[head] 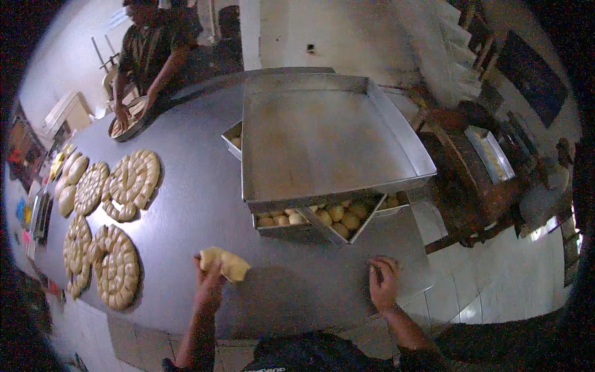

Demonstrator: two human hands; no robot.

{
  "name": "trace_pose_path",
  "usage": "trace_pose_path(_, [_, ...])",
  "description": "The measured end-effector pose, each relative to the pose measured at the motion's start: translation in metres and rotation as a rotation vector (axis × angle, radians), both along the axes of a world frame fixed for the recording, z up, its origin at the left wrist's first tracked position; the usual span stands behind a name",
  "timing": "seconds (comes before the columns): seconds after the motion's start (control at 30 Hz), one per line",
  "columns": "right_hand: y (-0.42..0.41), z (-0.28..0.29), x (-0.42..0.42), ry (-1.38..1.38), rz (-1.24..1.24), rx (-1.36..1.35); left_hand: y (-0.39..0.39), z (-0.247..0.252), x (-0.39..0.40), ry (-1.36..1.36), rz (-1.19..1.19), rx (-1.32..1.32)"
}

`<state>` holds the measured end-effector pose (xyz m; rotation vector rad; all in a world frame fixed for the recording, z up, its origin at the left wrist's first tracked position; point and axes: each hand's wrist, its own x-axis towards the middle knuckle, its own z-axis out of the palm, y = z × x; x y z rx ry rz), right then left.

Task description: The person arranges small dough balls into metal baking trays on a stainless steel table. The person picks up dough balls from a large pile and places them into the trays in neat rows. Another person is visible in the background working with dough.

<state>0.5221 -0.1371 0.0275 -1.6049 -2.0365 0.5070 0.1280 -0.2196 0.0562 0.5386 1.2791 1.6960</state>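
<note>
My left hand [211, 283] grips a pale yellow lump of dough [228, 264], lifted over the near part of the metal worktable [279, 297]. Farther right, my right hand [385, 283] is above the table near its right edge, fingers loosely curled and a gap beside the thumb; I see nothing held in it. Left of the dough lump, several dough pieces in coiled, segmented rounds lie on the table, among them a large spiral [132, 181] and a near round [116, 267]. Smooth dough pieces [74, 174] sit behind them.
A big, deep metal tray [325, 139] rests over smaller pans; one angled pan [346, 239] of dough balls [341, 218] juts out toward me. Across the table a co-worker [153, 56] has both hands in a round pan [128, 130]. At right, a narrow pan [490, 153] lies on dark furniture.
</note>
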Motion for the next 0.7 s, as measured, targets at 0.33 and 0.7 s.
trace_pose_path(0.33, [-0.023,0.024,-0.041,0.529,0.245,-0.714,-0.017,-0.027,0.157,0.269,-0.149,-0.063])
trace_pose_path(0.7, [-0.019,0.026,-0.025,-0.573,0.550,0.339,-0.051,-0.009,0.066,0.850,-0.133,-0.308])
